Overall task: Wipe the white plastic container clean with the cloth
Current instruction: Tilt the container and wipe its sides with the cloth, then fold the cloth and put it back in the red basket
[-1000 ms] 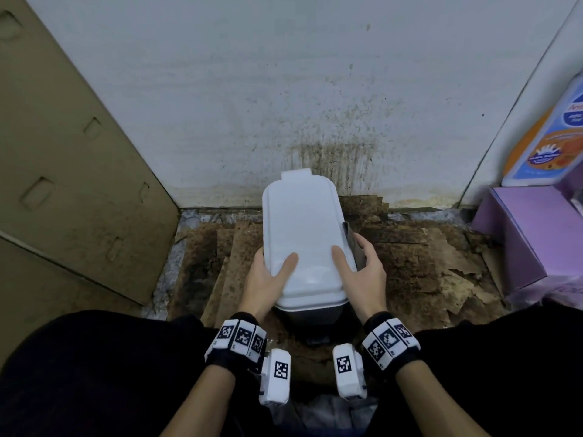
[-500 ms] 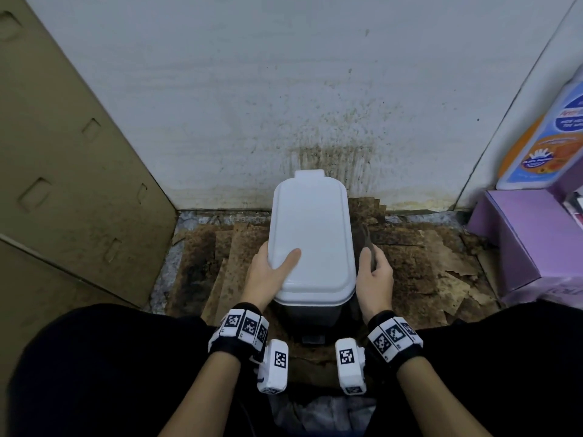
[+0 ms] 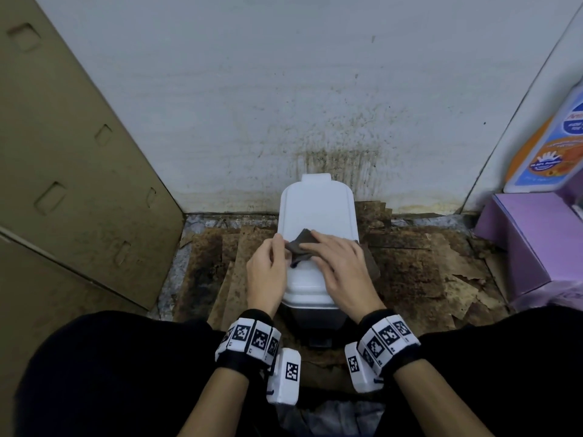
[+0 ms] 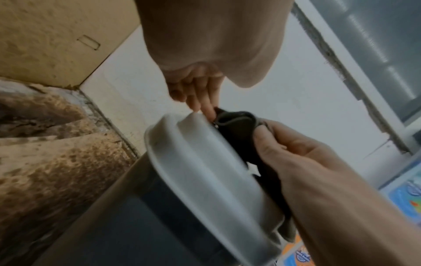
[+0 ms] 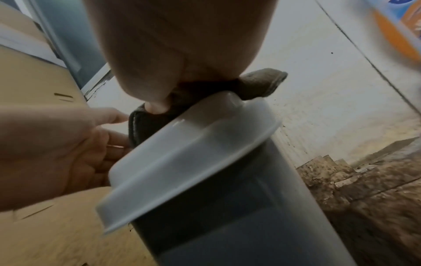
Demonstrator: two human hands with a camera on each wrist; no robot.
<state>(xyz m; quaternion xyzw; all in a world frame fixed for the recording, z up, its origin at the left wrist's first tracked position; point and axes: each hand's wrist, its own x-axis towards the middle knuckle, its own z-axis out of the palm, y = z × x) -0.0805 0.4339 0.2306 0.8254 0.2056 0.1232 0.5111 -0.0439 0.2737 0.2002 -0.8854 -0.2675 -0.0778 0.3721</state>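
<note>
The white plastic container (image 3: 317,212) stands upright on the floor against the wall, its white lid (image 4: 205,162) over a dark body. A dark grey cloth (image 3: 304,246) lies bunched across the middle of the lid. My right hand (image 3: 315,242) lies on top of the cloth, fingers bent over it, and holds it against the lid. My left hand (image 3: 279,250) is at the lid's left edge and pinches the cloth's left end. In the right wrist view the cloth (image 5: 259,84) sticks out past the lid (image 5: 193,153). The cloth's middle is hidden under my right palm.
A tall cardboard panel (image 3: 79,152) leans at the left. A purple box (image 3: 536,241) with an orange and blue bottle (image 3: 549,146) on it stands at the right. Stained, peeling cardboard sheets (image 3: 426,266) cover the floor. My black-clad legs flank the container.
Both hands first held the container's sides. The right hand has since brought the cloth from the right side onto the lid, and the left hand has slid up to the cloth's end.
</note>
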